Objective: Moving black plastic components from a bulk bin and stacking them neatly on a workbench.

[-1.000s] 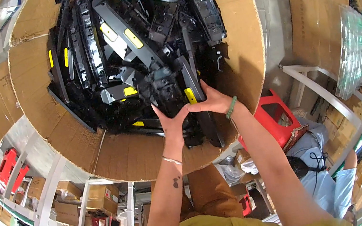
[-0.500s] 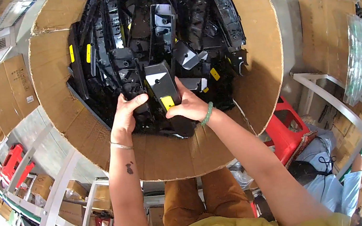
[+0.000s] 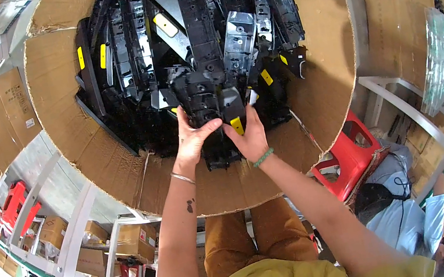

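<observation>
Both my hands reach into a large cardboard bin (image 3: 230, 187) heaped with black plastic parts. In my right hand (image 3: 249, 135) is a black plastic part (image 3: 232, 103) with a yellow label, thumb and fingers along its near end. My left hand (image 3: 193, 140) is closed round the near end of another black plastic part (image 3: 202, 97), thumb across it and fingers at its left side. The two parts lie side by side, the thumbs almost meeting. The undersides of both parts are hidden.
More long black parts (image 3: 201, 35) fill the bin, some with yellow labels. Red stools (image 3: 350, 160) stand outside at right and left. A white metal frame (image 3: 72, 266) runs along the left. Flattened cartons (image 3: 403, 35) lean at right; a person in light blue (image 3: 404, 231) is low right.
My left hand has moved right and closed on a black part. My right hand has shifted right with its labelled part. Parts in the heap lie differently, and the view has shifted slightly.
</observation>
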Tool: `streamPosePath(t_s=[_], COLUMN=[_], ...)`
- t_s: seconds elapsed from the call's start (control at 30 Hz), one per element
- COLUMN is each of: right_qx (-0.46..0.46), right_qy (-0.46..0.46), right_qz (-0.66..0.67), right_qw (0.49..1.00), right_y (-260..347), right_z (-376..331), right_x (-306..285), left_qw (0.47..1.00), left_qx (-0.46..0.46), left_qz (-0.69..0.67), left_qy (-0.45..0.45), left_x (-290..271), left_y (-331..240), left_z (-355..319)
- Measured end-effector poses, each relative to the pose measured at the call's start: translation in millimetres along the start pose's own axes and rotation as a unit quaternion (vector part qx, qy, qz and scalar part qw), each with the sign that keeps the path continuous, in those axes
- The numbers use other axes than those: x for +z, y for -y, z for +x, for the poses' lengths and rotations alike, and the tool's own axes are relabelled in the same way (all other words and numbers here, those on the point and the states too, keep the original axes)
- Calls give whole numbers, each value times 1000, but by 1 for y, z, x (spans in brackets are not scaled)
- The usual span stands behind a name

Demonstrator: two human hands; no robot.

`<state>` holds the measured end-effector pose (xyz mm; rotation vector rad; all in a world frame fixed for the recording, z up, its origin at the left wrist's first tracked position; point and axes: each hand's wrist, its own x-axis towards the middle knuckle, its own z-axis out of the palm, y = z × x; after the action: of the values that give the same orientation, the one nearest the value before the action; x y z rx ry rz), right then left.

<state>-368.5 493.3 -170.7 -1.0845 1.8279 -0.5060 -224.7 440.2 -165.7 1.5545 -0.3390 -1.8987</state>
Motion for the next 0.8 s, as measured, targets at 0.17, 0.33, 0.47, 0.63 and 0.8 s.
streamPosePath(t_s=[0.17, 0.33, 0.47, 0.63, 0.8], right_qx=[110, 119, 206, 209, 199], right_qy=[-51, -75, -25, -66, -153], right_qz=[118, 235, 183, 154, 62], right_qw=[986, 962, 961, 963, 966], right_y=[7, -25, -38, -44, -15], right_z=[-27, -12, 14, 18, 9], right_x=[-21, -40, -46, -43, -63], left_qw=[988, 980, 980, 988, 998], left_qx=[-143, -148, -133, -118, 53], left_qz=[3, -119, -108, -87, 24], left_qy=[62, 59, 102, 42, -5], left_x=[-10, -18, -22, -3, 23], left_y=[14, 9, -7, 15, -10], left_z=[-27, -45, -28, -19, -3])
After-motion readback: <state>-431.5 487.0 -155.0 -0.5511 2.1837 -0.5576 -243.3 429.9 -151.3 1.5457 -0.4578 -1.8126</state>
